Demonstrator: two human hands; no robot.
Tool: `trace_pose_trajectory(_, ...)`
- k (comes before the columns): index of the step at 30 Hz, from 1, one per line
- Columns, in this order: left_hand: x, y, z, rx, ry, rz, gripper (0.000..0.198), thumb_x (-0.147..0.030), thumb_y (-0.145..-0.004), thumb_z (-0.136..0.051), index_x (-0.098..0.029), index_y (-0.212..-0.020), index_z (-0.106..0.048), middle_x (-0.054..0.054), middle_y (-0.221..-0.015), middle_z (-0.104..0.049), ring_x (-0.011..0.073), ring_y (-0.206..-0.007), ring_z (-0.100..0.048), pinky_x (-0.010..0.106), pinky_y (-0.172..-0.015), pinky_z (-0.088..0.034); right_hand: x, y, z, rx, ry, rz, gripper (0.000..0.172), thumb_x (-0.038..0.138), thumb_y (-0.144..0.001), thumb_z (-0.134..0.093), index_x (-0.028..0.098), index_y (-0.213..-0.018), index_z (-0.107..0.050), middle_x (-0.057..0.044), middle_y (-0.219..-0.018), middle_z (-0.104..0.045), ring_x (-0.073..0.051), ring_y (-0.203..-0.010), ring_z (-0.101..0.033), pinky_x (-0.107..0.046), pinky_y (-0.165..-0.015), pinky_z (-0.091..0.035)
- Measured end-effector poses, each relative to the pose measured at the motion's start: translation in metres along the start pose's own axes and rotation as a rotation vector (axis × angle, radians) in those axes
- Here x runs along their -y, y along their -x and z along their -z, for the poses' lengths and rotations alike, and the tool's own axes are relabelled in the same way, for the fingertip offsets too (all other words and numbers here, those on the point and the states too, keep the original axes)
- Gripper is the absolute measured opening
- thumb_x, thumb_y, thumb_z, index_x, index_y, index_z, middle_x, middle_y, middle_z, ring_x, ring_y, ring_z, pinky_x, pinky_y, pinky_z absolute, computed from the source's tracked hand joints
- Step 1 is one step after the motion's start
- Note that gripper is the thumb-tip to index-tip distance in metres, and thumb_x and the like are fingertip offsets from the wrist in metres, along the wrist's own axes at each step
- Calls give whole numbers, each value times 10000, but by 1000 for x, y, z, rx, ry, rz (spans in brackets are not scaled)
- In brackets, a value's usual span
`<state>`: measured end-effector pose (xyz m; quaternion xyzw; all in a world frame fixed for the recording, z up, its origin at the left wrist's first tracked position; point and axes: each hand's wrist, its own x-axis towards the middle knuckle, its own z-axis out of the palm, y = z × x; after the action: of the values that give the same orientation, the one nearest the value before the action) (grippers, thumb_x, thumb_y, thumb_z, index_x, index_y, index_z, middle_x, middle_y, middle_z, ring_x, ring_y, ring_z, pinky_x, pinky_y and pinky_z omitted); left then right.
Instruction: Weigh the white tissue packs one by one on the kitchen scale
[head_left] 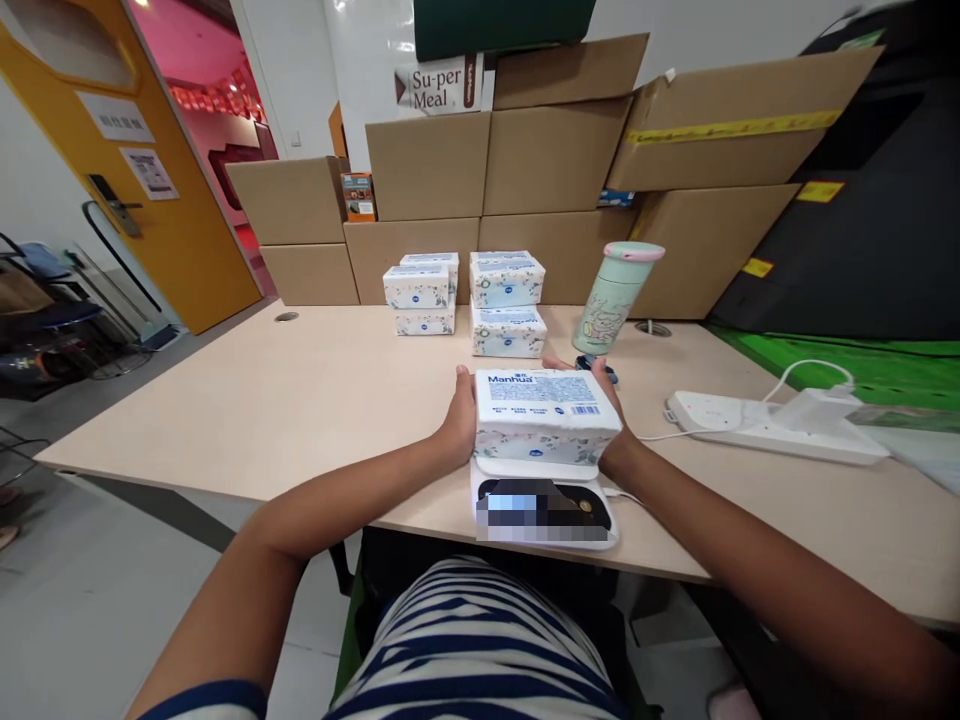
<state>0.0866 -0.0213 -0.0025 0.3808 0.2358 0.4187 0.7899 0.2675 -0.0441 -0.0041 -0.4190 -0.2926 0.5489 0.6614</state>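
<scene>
A white pack of tissues with blue "Manhua" lettering and a floral side is between my two hands. My left hand is closed against its left end, thumb up. Around the right end is my right hand, its fingers partly hidden behind the pack. Directly below lies a white digital scale at the table's front edge; its display is blurred out. Whether the pack rests on the scale or hovers just over it, I cannot tell. Farther back, more tissue packs stand in two stacks, a left stack and a right stack.
A green tumbler with a pink lid stands behind my right hand, a small dark object before it. To the right is a white power strip with cables. Cardboard boxes line the back of the table.
</scene>
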Motion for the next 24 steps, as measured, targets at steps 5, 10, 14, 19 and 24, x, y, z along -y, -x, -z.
trace_pose_trajectory(5,1,7,-7,-41,-11,-9,851,-658,-1132,-128,-129,-1559,-641,163,-1460,-760,371,-1475,-650,568,-1335,-402,2,-2,-2,-5,-36,-59,586,761,-1032,-408,278,-1075,-738,-98,-1017,-856,-381,-1204,-791,-610,-1033,-642)
trace_pose_trajectory(10,1,6,0,-17,-81,-13,876,-710,-1114,-151,-144,-1548,-659,161,-1471,-754,373,-1481,-645,562,-1339,-397,2,-7,-1,-44,-53,-87,533,717,-1070,-424,278,-977,-712,-73,-913,-846,-341,-1156,-804,-536,-1032,-653)
trace_pose_trajectory(14,-4,3,9,59,-148,-33,881,-752,-1098,-160,-186,-1507,-697,142,-1470,-759,367,-1498,-630,562,-1359,-362,1,-2,6,-116,84,24,526,777,-1003,-550,282,-965,-727,-36,-897,-843,-311,-1124,-809,-495,-1036,-658)
trace_pose_trajectory(19,-12,9,4,-97,-205,-124,771,-712,-1123,-210,-235,-1637,-530,121,-1518,-735,332,-1561,-568,540,-1364,-353,-1,10,11,-83,158,177,599,857,-906,-627,289,-1055,-746,-29,-988,-840,-310,-1184,-786,-482,-1023,-663)
trace_pose_trajectory(24,-10,29,-5,-52,-252,-227,803,-791,-1078,-304,-289,-1698,-404,141,-1631,-635,355,-1548,-576,565,-1328,-406,-3,18,13,-91,193,411,748,942,-921,-484,319,-1252,-732,-50,-1322,-786,-296,-1357,-693,-508,-1179,-559)
